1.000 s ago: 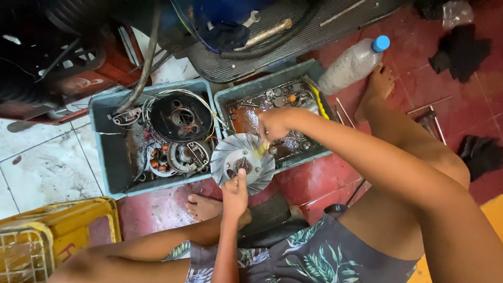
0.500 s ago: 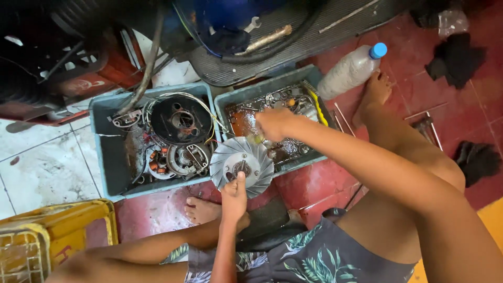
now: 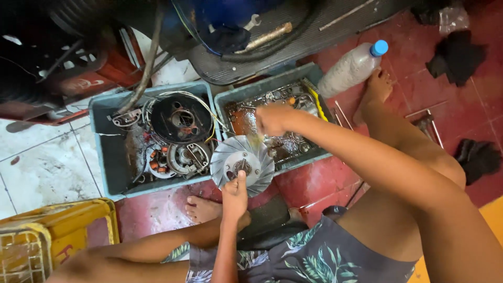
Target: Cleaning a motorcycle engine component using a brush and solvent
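My left hand (image 3: 235,197) grips the near rim of a silver finned fan wheel (image 3: 257,157) and holds it tilted over the gap between two grey-blue trays. My right hand (image 3: 272,118) is closed above the wheel's far edge, with a small, blurred, yellowish brush (image 3: 255,140) in it touching the fins. Under that hand is the right tray (image 3: 314,157), filled with oily brown liquid and small metal parts. The left tray (image 3: 105,157) holds a black round engine part (image 3: 181,118), copper coils and wires.
A plastic bottle (image 3: 352,67) with a blue cap lies beyond the right tray, beside my foot (image 3: 377,86). My other foot (image 3: 201,208) rests on the red floor. There is a yellow crate (image 3: 57,230) at the lower left, black rags (image 3: 456,52) at the right, and machine parts and hoses along the top.
My right hand has shifted slightly up and back over the wheel's far edge, the brush blurring. The wheel and my left hand have stayed almost in place.
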